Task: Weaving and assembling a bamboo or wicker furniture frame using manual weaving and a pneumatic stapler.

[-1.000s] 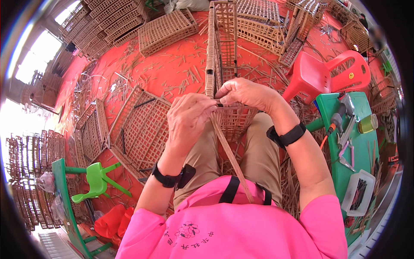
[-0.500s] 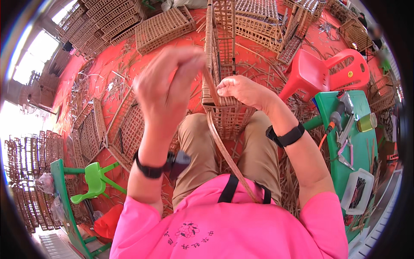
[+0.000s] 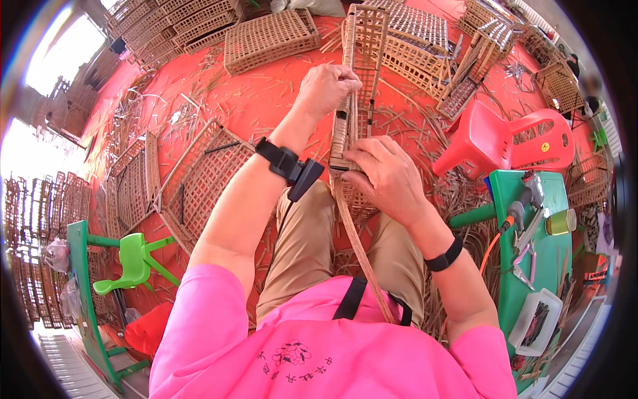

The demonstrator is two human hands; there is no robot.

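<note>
A woven cane basket (image 3: 362, 50) with lattice sides stands between my knees, its wrapped rim running away from me. My left hand (image 3: 327, 90) is over the far part of that rim, fingers pinched on a flat cane strip that lies along it. At the near corner of the rim, my right hand (image 3: 389, 173) grips with bent fingers and thumb around the edge. Another length of cane strip (image 3: 357, 246) hangs from this corner down to my lap. What lies under my right fingers is partly hidden.
On the right stand a red plastic chair (image 3: 482, 136) and a green table (image 3: 508, 299) with tools, a jar and a clear tray (image 3: 535, 322). A green chair (image 3: 136, 263) stands left. Cane scraps litter the red floor; woven panels (image 3: 209, 179) and stacked baskets (image 3: 272, 43) surround me.
My left hand has moved away from me and right, to the rim. My right hand has shifted nearer, onto the rim's near corner. The whole view has shifted slightly.
</note>
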